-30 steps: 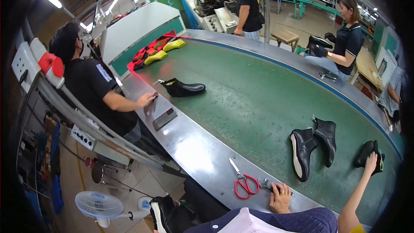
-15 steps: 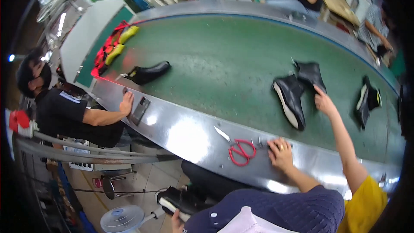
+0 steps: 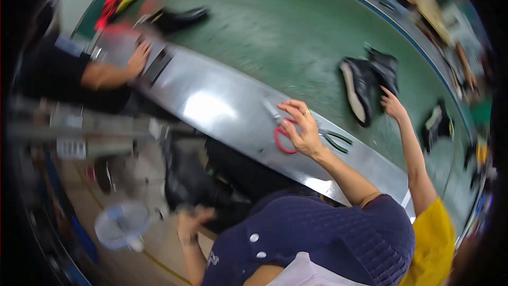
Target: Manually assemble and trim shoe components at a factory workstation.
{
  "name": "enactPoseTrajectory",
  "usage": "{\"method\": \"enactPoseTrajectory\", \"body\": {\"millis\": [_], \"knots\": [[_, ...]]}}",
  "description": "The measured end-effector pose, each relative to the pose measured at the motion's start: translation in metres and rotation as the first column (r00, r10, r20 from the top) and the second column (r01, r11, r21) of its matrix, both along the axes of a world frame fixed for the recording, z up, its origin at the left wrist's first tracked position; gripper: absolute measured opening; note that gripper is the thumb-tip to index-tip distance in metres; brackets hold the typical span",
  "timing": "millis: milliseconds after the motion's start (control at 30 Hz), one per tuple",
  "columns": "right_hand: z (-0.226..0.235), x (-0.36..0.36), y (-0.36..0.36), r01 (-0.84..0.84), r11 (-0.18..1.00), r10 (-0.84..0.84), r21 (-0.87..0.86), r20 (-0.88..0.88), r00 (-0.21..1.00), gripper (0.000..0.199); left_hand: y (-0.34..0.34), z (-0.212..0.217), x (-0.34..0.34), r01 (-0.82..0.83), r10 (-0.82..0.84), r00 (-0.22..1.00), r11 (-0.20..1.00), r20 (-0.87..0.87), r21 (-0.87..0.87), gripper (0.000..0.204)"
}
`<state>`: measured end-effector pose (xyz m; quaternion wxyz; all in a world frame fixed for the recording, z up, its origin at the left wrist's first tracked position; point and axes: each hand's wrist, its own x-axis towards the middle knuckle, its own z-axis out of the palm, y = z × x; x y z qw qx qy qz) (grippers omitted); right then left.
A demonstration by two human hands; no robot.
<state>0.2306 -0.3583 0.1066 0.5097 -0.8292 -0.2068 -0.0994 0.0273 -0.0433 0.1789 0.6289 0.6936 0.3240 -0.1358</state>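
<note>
My left hand [image 3: 194,223], blurred, is at the lower left, beside my lap. It is against the lower end of a black boot [image 3: 182,177], seemingly gripping it, though the fingers are smeared. Over the metal ledge [image 3: 211,111] my right hand [image 3: 304,132], with a ring on one finger, is open with fingers bent and apart. Beneath it lie red-handled scissors [image 3: 279,142], partly covered; I cannot tell whether the fingers touch them. Pliers with dark green handles [image 3: 336,140] lie just right of that hand.
Across the green belt [image 3: 264,37] lie a black boot with a pale sole [image 3: 357,90], another black boot [image 3: 385,69] and more footwear [image 3: 438,126]. A yellow-sleeved co-worker's hand [image 3: 392,103] points at them. Another person's hand [image 3: 138,59] rests near a dark phone-like object [image 3: 157,66]. A fan [image 3: 121,225] stands lower left.
My right hand has moved left along the ledge to the scissors, uncovering the pliers. My left hand and the black boot have risen and shifted left. The whole view has tilted downward.
</note>
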Motion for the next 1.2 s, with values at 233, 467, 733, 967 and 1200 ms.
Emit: {"method": "enactPoseTrajectory", "body": {"millis": [233,467,733,967,1200], "knots": [[0.084,0.021,0.084,-0.410,0.862,0.437,0.299,-0.025,0.899,0.052,-0.032,-0.046,0.182,0.400,-0.270,0.550,0.916,0.791,0.034,0.128],[0.078,0.042,0.076,-0.414,0.854,0.501,0.314,-0.283,0.818,0.058,-0.037,-0.077,0.204,0.440,-0.258,0.587,0.897,0.767,-0.036,0.132],[0.088,0.061,0.079,-0.407,0.807,0.583,0.428,-0.467,0.665,0.070,-0.031,-0.021,0.223,0.369,-0.056,0.662,0.892,0.747,-0.260,0.100],[0.111,0.080,0.082,-0.452,0.799,0.596,0.398,-0.627,0.502,0.089,-0.068,0.001,0.216,0.091,0.115,0.766,0.954,0.632,-0.284,0.048],[0.127,0.082,0.095,-0.592,0.773,0.578,0.228,-0.639,0.507,0.088,-0.066,0.006,0.208,0.015,0.203,0.741,0.948,0.640,-0.318,0.032]]}}
